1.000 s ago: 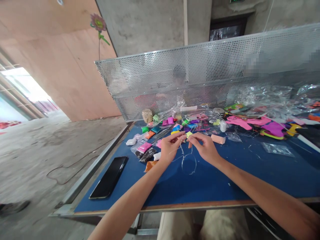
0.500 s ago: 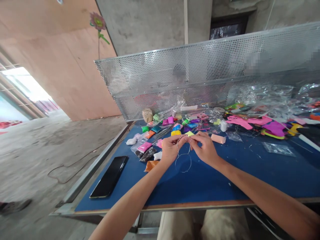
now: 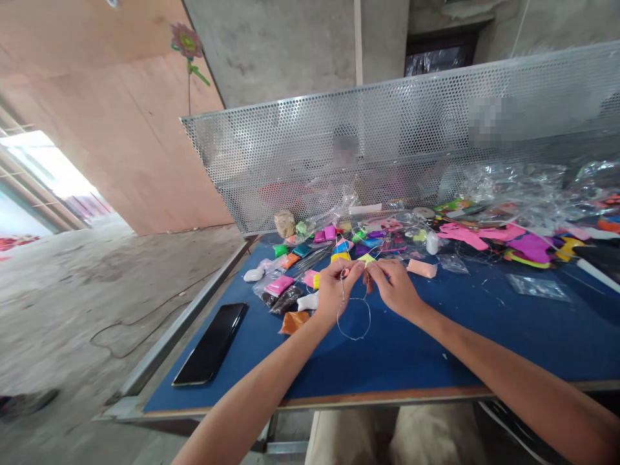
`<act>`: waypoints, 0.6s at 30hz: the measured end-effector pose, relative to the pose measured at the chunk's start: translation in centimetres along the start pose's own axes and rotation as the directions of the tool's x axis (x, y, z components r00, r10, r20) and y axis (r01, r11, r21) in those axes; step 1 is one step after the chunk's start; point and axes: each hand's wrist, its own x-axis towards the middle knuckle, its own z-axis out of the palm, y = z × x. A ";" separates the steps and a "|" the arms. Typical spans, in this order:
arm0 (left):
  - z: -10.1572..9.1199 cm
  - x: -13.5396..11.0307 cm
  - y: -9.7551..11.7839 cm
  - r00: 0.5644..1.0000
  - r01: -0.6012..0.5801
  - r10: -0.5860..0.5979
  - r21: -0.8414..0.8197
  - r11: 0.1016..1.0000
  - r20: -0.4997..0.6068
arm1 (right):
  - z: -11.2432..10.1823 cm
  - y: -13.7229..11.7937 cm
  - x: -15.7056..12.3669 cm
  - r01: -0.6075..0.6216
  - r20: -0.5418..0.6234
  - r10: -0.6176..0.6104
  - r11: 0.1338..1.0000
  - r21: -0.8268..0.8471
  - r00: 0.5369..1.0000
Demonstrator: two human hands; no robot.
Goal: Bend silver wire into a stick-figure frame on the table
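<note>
Both hands meet over the middle of the blue table, pinching a thin silvery wire (image 3: pixel 369 316). My left hand (image 3: pixel 335 289) has its thumb and fingers closed on the wire, which hangs below in a round loop. Close against it, my right hand (image 3: pixel 398 289) is closed on the wire too; its exact grip is partly hidden. Wire ends stick up above the fingertips. Just behind the fingers shows a pale yellow-green piece (image 3: pixel 367 258); I cannot tell whether the fingers touch it. A peach-coloured block (image 3: pixel 422 268) lies right of my right hand.
The blue table (image 3: pixel 387 361) carries a black phone (image 3: pixel 210 343) at left and several coloured clay packets (image 3: pixel 279 285). Pink cut-out pieces (image 3: pixel 465 234) and crumpled clear plastic (image 3: pixel 518 184) lie at right. A perforated metal panel (image 3: pixel 290 142) stands along the back.
My left hand has turned slightly, and the wire in it has shifted, with ends now standing up above the fingers. The loop hangs a little lower. My right hand stays nearly in place.
</note>
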 end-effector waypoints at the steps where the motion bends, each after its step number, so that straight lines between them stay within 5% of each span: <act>1: -0.1 0.0 0.0 1.000 -0.005 0.005 -0.010 1.000 0.009 | 0.0 0.0 0.0 0.006 0.005 -0.006 1.000 0.001 1.000; 18: 0.5 0.2 -0.6 0.993 0.114 -0.107 -0.219 0.969 0.043 | 0.5 0.5 0.1 -0.103 0.111 0.090 0.988 0.118 0.990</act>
